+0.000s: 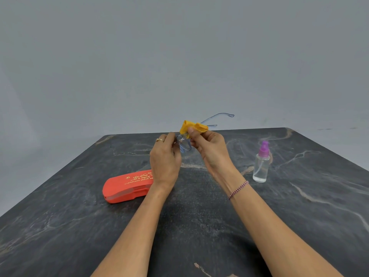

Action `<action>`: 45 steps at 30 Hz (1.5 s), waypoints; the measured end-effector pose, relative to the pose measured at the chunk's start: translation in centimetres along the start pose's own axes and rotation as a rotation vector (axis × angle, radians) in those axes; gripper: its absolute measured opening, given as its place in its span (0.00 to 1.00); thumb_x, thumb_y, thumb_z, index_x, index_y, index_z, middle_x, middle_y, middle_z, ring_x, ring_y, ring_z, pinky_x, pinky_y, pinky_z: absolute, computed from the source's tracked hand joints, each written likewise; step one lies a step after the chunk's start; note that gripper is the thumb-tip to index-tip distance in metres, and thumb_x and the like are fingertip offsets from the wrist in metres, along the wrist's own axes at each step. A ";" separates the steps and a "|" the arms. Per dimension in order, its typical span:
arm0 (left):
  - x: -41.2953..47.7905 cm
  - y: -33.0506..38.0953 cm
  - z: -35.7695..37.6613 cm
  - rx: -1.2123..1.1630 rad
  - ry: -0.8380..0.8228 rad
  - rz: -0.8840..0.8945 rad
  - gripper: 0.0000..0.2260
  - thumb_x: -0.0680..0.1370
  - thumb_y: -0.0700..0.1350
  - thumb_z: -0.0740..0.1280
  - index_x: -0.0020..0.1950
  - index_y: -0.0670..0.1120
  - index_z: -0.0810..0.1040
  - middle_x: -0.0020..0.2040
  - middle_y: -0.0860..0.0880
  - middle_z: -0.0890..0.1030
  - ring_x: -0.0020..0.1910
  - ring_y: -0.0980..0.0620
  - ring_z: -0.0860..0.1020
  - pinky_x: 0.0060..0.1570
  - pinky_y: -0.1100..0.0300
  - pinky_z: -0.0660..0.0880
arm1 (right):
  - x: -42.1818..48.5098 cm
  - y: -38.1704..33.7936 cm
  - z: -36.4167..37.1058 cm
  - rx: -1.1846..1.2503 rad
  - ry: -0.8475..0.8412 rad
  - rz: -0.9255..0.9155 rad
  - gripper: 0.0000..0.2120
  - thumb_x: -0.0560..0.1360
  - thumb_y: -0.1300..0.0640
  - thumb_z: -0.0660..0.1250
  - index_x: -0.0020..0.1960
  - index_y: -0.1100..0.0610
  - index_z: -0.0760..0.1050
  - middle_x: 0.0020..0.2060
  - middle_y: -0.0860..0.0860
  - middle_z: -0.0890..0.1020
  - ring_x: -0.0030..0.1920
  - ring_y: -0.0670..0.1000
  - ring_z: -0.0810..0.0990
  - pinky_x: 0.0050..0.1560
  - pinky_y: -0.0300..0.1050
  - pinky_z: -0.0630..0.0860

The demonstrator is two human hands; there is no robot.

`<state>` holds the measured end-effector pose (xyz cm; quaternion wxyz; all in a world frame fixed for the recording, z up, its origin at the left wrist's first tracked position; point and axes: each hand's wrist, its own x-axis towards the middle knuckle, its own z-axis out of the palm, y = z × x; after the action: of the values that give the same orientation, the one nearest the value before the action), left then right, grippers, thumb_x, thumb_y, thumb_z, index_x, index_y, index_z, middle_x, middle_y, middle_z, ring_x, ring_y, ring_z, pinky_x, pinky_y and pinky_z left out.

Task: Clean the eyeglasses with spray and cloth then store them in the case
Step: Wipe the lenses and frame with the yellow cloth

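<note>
Clear blue-framed eyeglasses (184, 144) are held up above the table between both hands, temples unfolded and pointing away to the right. My left hand (165, 156) pinches the frame at one lens's left side. My right hand (209, 148) pinches a yellow cloth (192, 126) against the glasses, thumb on top of the fold. A red glasses case (125, 187) with gold lettering lies shut on the table at the left, partly behind my left wrist. A clear spray bottle (261, 164) with a purple nozzle stands upright at the right.
The dark marbled table (79, 226) fills the lower view, its far edge just behind my hands. A plain grey wall stands behind it.
</note>
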<state>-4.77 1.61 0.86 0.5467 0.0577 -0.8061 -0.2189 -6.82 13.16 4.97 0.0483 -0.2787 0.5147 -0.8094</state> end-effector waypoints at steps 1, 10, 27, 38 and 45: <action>0.0 0.0 0.0 -0.009 0.001 0.000 0.04 0.74 0.34 0.65 0.43 0.42 0.75 0.38 0.47 0.77 0.36 0.51 0.74 0.35 0.60 0.67 | -0.1 0.1 0.1 -0.018 -0.016 -0.005 0.02 0.72 0.63 0.69 0.44 0.59 0.80 0.36 0.49 0.83 0.37 0.43 0.80 0.44 0.34 0.76; 0.0 0.1 0.1 -0.059 -0.018 -0.008 0.04 0.73 0.35 0.65 0.42 0.43 0.75 0.38 0.48 0.77 0.36 0.51 0.74 0.35 0.54 0.74 | 0.1 -0.1 -0.2 -0.036 0.096 -0.005 0.05 0.74 0.59 0.68 0.40 0.59 0.79 0.31 0.49 0.80 0.32 0.44 0.75 0.40 0.34 0.75; 0.4 -1.1 -0.1 -0.167 0.029 -0.133 0.05 0.72 0.34 0.66 0.41 0.43 0.76 0.37 0.50 0.79 0.37 0.51 0.77 0.37 0.50 0.77 | 1.7 -2.7 -3.6 0.480 0.445 -0.151 0.04 0.74 0.63 0.67 0.41 0.59 0.78 0.30 0.45 0.82 0.31 0.41 0.78 0.37 0.31 0.75; 1.0 -0.8 -0.7 -0.245 0.098 -0.305 0.04 0.73 0.36 0.68 0.41 0.44 0.77 0.35 0.56 0.77 0.35 0.58 0.76 0.33 0.75 0.69 | -0.5 -1.0 -3.0 -0.199 0.143 0.013 0.05 0.70 0.63 0.71 0.45 0.57 0.80 0.37 0.51 0.83 0.35 0.43 0.80 0.39 0.36 0.77; 1.0 -0.6 -1.2 -0.342 0.122 -0.410 0.02 0.73 0.38 0.69 0.41 0.42 0.78 0.35 0.54 0.79 0.35 0.63 0.76 0.38 0.76 0.69 | -4.7 2.4 -2.9 -0.425 -0.042 0.296 0.17 0.65 0.64 0.76 0.48 0.59 0.71 0.25 0.50 0.82 0.25 0.44 0.79 0.30 0.35 0.75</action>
<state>-4.20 0.36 1.83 0.5402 0.1398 -0.6946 -0.4540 -4.87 16.13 0.14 0.1172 -0.2209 0.7074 -0.6611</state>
